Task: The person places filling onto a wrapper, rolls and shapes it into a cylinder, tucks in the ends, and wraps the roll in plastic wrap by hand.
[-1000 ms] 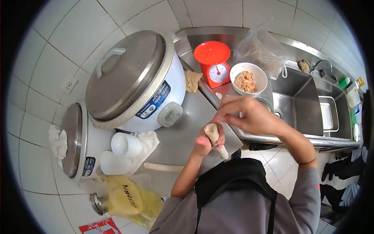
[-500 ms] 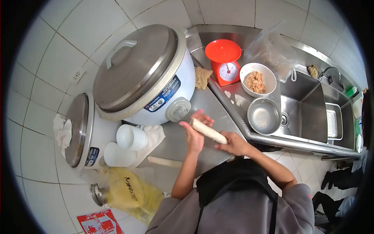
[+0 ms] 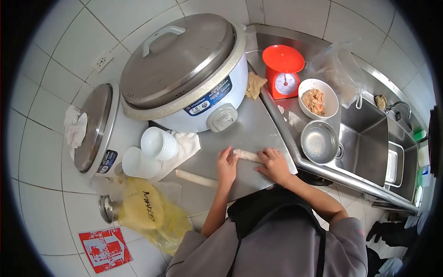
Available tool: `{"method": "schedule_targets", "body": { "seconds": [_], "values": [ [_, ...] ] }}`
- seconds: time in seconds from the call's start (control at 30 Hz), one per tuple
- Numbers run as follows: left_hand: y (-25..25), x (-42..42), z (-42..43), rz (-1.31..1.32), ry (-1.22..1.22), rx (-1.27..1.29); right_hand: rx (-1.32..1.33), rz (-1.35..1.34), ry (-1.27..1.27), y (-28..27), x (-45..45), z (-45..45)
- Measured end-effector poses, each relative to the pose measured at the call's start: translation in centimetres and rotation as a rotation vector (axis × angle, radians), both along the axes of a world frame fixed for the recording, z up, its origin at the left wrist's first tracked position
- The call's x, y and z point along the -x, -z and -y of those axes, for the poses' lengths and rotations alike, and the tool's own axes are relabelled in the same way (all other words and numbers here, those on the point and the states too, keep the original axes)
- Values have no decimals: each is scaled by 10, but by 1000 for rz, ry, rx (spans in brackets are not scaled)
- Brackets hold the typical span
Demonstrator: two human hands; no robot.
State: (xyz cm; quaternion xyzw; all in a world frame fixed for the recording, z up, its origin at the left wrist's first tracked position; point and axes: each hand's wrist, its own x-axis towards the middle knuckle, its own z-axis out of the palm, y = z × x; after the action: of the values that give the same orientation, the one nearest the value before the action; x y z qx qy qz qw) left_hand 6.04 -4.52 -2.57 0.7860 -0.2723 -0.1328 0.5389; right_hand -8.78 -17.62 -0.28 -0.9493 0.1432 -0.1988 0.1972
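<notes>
A pale dough-like roll [image 3: 248, 156] lies on the steel counter [image 3: 249, 124] between my hands. My left hand [image 3: 227, 164] is at its left end, with fingertips and thumb closed on it. Over the right end rests my right hand [image 3: 274, 164], its fingers closed around it. A second pale roll [image 3: 196, 178] lies on the counter to the left of my left wrist. Beyond my right hand stand a metal bowl of clear liquid [image 3: 319, 142] and a white bowl [image 3: 333, 111] holding a pinkish, minced filling [image 3: 314, 100].
Two large rice cookers [image 3: 184, 69] stand at the left, near stacked white cups [image 3: 159, 144] and a yellow bag [image 3: 147, 210]. Behind the bowls are a red scale [image 3: 283, 78] and a clear plastic bag [image 3: 339, 69]. Sinks [image 3: 364, 134] lie at the right.
The roll has gone from being held above the counter to lying on it. My left hand's spread fingers have closed at its end, and my right hand has moved down onto the other end.
</notes>
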Motion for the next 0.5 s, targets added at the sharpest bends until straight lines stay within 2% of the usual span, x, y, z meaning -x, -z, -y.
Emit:
{"method": "schedule_targets", "body": {
  "seconds": [0.1,0.27,0.3,0.37,0.43,0.5],
  "values": [
    [-11,2,-4,2,-23,-68,3,-9,15,11,-24,-10],
    [-30,7,8,-106,-11,51,-8,-56,44,13,-36,-10],
    [-39,8,10,-102,-10,57,-107,12,46,5,-34,-10],
    [-63,14,11,30,-32,113,-203,82,45,-11,-30,-10],
    [-81,20,13,133,-24,157,-375,270,53,-25,-31,-12],
    [-93,22,14,240,-8,198,-296,356,38,-25,-35,-12]
  ]
}}
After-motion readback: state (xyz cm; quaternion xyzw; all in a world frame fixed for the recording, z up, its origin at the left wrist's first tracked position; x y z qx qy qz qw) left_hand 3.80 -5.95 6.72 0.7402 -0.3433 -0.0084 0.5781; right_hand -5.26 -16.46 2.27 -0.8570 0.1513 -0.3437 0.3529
